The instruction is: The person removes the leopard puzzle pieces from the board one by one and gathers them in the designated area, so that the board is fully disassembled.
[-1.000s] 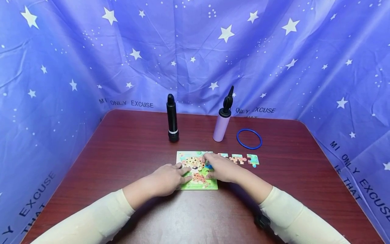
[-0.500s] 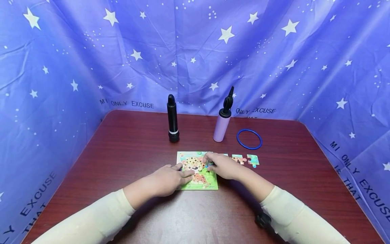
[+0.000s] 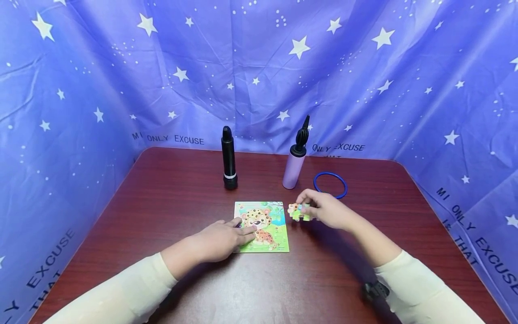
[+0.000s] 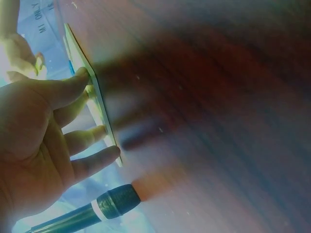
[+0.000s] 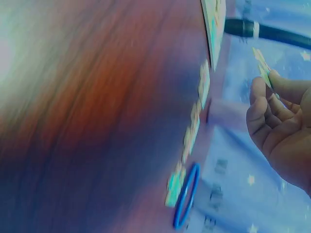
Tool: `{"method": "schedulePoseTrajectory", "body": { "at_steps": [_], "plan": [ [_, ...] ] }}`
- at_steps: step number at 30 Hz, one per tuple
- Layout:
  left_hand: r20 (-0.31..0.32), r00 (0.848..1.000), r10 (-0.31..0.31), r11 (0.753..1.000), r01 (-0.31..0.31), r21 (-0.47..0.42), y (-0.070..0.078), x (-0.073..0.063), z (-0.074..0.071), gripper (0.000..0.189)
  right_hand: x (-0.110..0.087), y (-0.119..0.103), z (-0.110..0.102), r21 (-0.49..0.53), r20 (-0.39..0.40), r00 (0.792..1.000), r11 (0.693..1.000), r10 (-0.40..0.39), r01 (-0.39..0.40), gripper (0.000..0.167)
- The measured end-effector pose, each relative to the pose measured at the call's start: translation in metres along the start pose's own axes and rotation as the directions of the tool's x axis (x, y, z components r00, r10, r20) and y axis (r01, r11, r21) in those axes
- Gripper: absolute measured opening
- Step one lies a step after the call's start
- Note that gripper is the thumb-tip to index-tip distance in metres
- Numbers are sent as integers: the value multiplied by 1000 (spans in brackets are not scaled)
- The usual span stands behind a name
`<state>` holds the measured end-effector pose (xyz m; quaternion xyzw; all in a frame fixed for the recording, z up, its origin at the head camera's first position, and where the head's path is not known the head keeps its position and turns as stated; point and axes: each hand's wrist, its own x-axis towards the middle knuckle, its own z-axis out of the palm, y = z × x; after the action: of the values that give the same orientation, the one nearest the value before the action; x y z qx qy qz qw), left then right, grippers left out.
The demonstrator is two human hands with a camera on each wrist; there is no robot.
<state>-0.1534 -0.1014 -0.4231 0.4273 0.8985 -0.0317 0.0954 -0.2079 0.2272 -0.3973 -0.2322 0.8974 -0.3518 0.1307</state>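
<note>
A square jigsaw puzzle board (image 3: 281,245) with a spotted leopard picture lies mid-table. My left hand (image 3: 216,239) rests extended fingers on its left part; the left wrist view shows the fingertips (image 4: 112,154) along the board's edge. Over the table just right of the board, my right hand (image 3: 329,210) pinches a jigsaw piece (image 3: 296,216) between thumb and fingers. From the right wrist the pinched piece (image 5: 263,68) appears raised off the table. Below it several loose pieces (image 5: 192,133) lie in a row, which the right hand mostly hides in the head view.
A black tube-shaped thing (image 3: 229,157) stands upright behind the board. A purple hand pump (image 3: 294,168) with a black top stands to its right. Beside that lies a blue ring (image 3: 343,191). A starry blue curtain (image 3: 259,108) borders the table.
My right hand has moved from the board's right part to the right, carrying a jigsaw piece away from it. The left hand has stayed on the board.
</note>
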Motion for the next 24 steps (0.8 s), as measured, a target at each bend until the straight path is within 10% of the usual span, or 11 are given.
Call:
{"method": "schedulePoseTrajectory", "body": {
  "at_steps": [24],
  "plan": [
    [-24, 999, 23, 999, -22, 28, -3, 1, 3, 58, -66, 71, -28, -29, 21, 979, 979, 204, -203, 14]
  ]
}}
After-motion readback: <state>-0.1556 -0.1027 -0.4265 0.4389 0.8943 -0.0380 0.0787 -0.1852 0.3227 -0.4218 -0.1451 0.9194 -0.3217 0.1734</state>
